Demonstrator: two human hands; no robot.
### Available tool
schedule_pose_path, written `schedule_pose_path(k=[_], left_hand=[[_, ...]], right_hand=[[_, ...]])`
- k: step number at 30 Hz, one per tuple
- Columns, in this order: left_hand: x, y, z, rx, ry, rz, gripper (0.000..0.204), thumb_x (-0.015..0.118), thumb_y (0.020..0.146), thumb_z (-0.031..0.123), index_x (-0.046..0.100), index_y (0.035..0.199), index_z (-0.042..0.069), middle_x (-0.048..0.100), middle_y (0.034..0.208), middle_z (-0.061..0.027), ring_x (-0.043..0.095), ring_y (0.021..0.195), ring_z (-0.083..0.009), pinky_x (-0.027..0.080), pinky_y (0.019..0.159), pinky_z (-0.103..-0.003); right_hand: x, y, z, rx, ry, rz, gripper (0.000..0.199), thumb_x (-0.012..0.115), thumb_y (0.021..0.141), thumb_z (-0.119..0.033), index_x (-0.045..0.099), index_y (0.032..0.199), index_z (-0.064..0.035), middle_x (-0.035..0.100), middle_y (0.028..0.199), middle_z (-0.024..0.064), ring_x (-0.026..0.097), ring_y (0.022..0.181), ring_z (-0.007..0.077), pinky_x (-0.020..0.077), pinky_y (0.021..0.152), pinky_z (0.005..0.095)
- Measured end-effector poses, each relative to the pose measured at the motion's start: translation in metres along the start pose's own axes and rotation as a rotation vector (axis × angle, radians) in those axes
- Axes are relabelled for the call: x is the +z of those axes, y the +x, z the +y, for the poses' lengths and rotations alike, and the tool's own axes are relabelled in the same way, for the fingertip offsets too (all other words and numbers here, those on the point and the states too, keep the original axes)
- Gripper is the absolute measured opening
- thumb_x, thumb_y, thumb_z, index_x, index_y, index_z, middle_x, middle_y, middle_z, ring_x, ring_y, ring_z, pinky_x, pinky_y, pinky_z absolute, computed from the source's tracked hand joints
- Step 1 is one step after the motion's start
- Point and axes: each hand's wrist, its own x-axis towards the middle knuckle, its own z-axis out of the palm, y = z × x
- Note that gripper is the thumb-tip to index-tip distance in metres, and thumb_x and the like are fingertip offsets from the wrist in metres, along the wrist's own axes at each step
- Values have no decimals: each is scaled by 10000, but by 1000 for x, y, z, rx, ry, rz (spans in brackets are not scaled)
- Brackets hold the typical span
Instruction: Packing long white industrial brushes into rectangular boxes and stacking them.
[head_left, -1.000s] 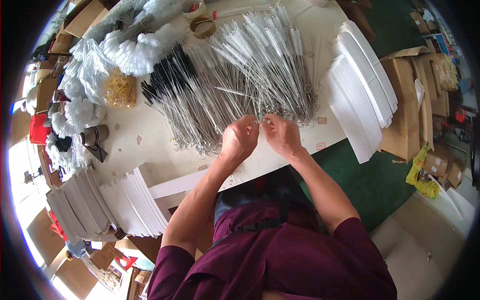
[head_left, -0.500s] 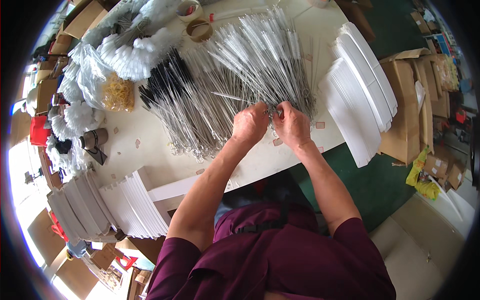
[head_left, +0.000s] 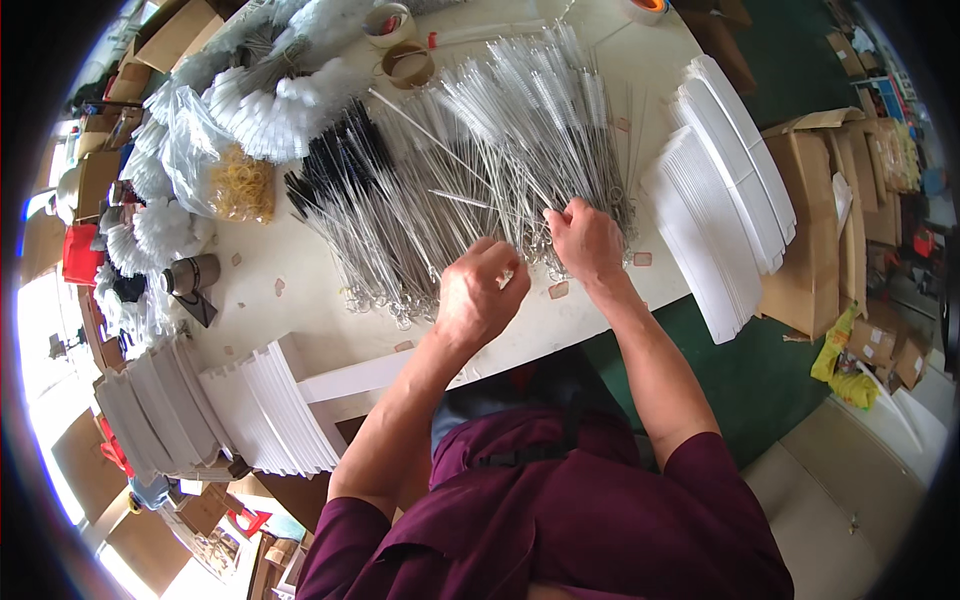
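Note:
Many thin wire-handled tube brushes [head_left: 540,110] with pale bristles lie fanned on the table, their looped ends toward me. My right hand [head_left: 590,245] is closed in a pinch over the loop ends of the right-hand bunch. One brush [head_left: 415,122] slants across the pile from upper left, its wire running toward the right fingertips. My left hand [head_left: 482,290] is at the pile's near edge, with curled fingers and thumb bent in; anything inside them is hidden. Black-bristled brushes [head_left: 345,150] lie at the left of the pile.
White trays [head_left: 700,210] stand stacked on the right table edge, more slotted white pieces [head_left: 265,410] at the near left. A bag of yellow rubber bands [head_left: 243,187], tape rolls [head_left: 408,66] and a grey cup [head_left: 192,273] sit on the table. Cardboard boxes [head_left: 805,230] flank it.
My left hand has drawn back toward me and left, away from my right hand. One brush now slants out across the pile at upper left. The view has shifted slightly.

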Motion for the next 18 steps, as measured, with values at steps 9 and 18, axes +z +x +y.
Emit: schedule_pose_path(k=[9,18], left_hand=[[-38,-13,12,102,-51,121,77,716,818,32,644,842,17,667,1107,-229,695,957,-381,570,800,-425],[-25,-20,6,65,-87,135,89,722,819,19,633,812,13,670,1122,-196,698,973,-317,564,830,-384]], right_hand=[[1,10,-3,107,167,-104,427,658,934,-394,679,937,32,725,819,243,719,798,424,570,746,496],[9,-6,-19,-186,566,-219,455,689,845,-251,659,1203,29,751,1033,192,696,734,304,567,729,376]])
